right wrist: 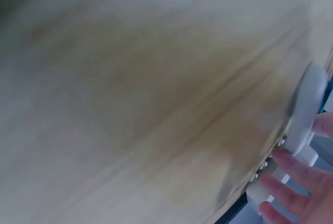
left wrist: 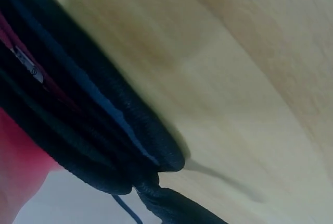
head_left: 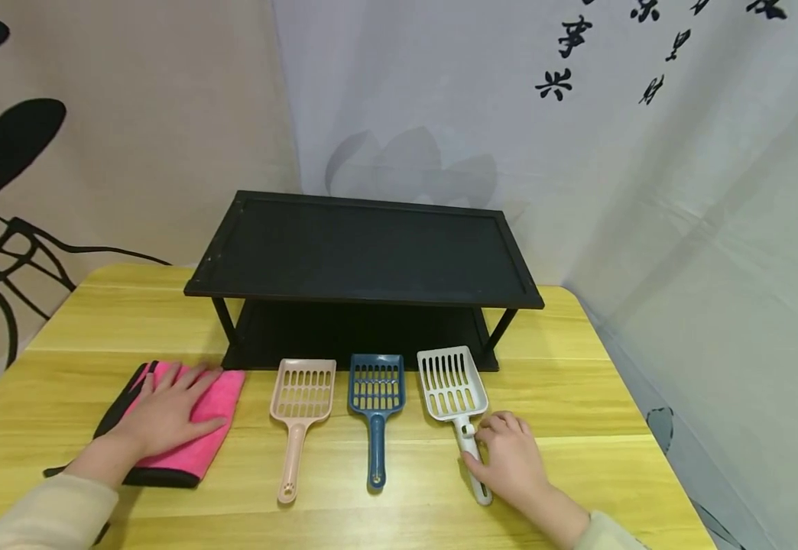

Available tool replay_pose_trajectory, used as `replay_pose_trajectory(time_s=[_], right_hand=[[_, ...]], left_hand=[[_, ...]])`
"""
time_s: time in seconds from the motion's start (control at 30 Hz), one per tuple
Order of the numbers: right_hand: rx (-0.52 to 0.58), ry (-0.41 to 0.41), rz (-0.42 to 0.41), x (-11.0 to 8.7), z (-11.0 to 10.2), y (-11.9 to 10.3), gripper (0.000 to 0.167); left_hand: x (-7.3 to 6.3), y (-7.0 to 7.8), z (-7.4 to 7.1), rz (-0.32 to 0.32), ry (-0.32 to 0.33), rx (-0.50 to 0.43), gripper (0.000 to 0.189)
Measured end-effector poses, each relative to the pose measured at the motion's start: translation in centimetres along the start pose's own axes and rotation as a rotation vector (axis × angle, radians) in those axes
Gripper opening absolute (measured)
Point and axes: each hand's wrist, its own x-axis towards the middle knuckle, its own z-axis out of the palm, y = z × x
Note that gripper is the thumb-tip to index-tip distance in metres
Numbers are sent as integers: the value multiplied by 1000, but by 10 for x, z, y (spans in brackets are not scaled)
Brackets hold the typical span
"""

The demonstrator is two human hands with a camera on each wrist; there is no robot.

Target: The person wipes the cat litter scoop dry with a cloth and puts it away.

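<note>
My left hand (head_left: 163, 418) lies with fingers spread on a folded pink cloth item (head_left: 223, 405) with black edging. The left wrist view shows its layered black trim (left wrist: 112, 86), a small white tag (left wrist: 28, 65) and a dark strap (left wrist: 182, 206). My right hand (head_left: 512, 462) holds the handle of a white litter scoop (head_left: 463, 422) between thumb and fingers; its slotted head points toward the rack. In the right wrist view the pale handle (right wrist: 308, 109) lies between the thumb and fingers. A blue litter scoop (head_left: 376, 417) and a pale pink one (head_left: 299, 422) lie to its left.
A black two-tier rack (head_left: 371, 252) stands at the back of the wooden table (head_left: 564, 367), its lower shelf close behind the scoop heads. Pale curtains (head_left: 406, 92) with black printed marks hang behind and beside the table.
</note>
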Motion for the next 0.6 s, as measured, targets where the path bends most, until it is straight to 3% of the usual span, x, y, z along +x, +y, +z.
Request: replay_pose_trajectory(time_s=[0.17,0.37,0.53,0.6], right_hand=[[129,-71,169,6,-5,4,21],[481,-175,380,12,-13,16,17],[878,-280,389,14,-14,33,23],[981,-329,397,14,-13,40,26]], left_hand=[[2,1,-1,-6,-2,5,84],[2,2,-3,-8,-7,11,83],[4,2,-3,-5,-2,-13,82],[5,2,-2,-4,7,-37,80]])
